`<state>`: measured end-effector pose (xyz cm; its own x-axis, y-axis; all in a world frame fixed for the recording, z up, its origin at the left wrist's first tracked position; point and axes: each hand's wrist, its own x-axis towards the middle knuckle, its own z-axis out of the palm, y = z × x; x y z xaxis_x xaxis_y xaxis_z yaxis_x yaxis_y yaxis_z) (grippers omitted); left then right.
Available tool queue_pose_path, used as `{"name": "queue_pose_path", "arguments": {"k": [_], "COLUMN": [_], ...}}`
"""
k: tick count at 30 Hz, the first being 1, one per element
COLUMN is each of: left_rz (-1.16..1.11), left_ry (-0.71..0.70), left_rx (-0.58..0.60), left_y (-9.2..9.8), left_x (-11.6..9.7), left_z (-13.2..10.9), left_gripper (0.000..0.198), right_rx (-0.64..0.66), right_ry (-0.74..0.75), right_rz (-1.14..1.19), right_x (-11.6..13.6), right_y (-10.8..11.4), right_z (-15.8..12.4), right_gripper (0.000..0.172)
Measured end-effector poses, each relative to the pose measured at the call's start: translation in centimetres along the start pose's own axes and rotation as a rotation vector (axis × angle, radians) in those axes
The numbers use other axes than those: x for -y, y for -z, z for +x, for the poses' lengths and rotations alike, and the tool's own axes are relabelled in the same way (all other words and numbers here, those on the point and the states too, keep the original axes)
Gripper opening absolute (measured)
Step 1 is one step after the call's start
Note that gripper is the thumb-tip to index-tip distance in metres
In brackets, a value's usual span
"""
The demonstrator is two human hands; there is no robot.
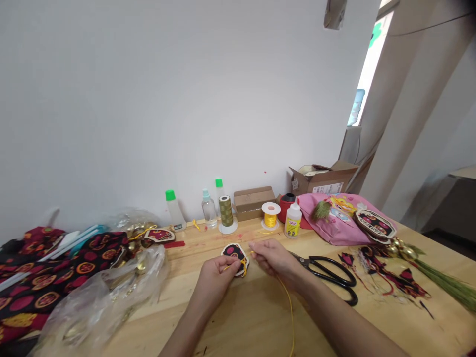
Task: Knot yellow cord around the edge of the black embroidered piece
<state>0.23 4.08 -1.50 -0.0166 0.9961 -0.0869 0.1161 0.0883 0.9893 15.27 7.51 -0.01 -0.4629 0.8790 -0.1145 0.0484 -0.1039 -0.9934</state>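
In the middle of the wooden table, my left hand (218, 276) grips a small dark fabric ornament (231, 251) with a pale edge and a red-and-gold pattern. Its thumb presses near a bit of yellow cord at the ornament's right side. Just to the right, my right hand (274, 258) pinches a yellow cord (289, 302) between thumb and fingertips. A long tail of that cord hangs from this hand toward the table's front edge. Black-handled scissors (330, 270) lie beside my right wrist, with the blade ends partly hidden behind it.
Along the wall stand a spool of yellow cord (270, 218), a glue bottle (293, 221), an olive thread cone (225, 213) and an open cardboard box (255, 201). Patterned cloth (55, 277) and a clear plastic bag (100, 292) cover the left. A pink bag (316, 223) and fabric scraps (390, 277) lie right.
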Motion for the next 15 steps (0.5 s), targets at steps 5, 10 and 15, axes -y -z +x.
{"name": "queue_pose_path", "arguments": {"k": [5, 10, 15], "left_rz": [-0.012, 0.059, -0.002], "left_ry": [-0.036, -0.069, -0.035], "left_rx": [0.013, 0.021, 0.06], "left_y": [0.2, 0.5, 0.7], "left_x": [0.1, 0.2, 0.0], "left_z": [0.1, 0.1, 0.1], "left_gripper": [0.025, 0.027, 0.023], "right_rx": [0.257, 0.216, 0.08], "right_ry": [-0.118, -0.016, 0.153], "right_rz": [0.321, 0.083, -0.305], "right_x": [0.7, -0.3, -1.6], "right_y": [0.0, -1.3, -1.9], "right_z": [-0.7, -0.4, 0.1], "right_gripper": [0.016, 0.029, 0.027]}}
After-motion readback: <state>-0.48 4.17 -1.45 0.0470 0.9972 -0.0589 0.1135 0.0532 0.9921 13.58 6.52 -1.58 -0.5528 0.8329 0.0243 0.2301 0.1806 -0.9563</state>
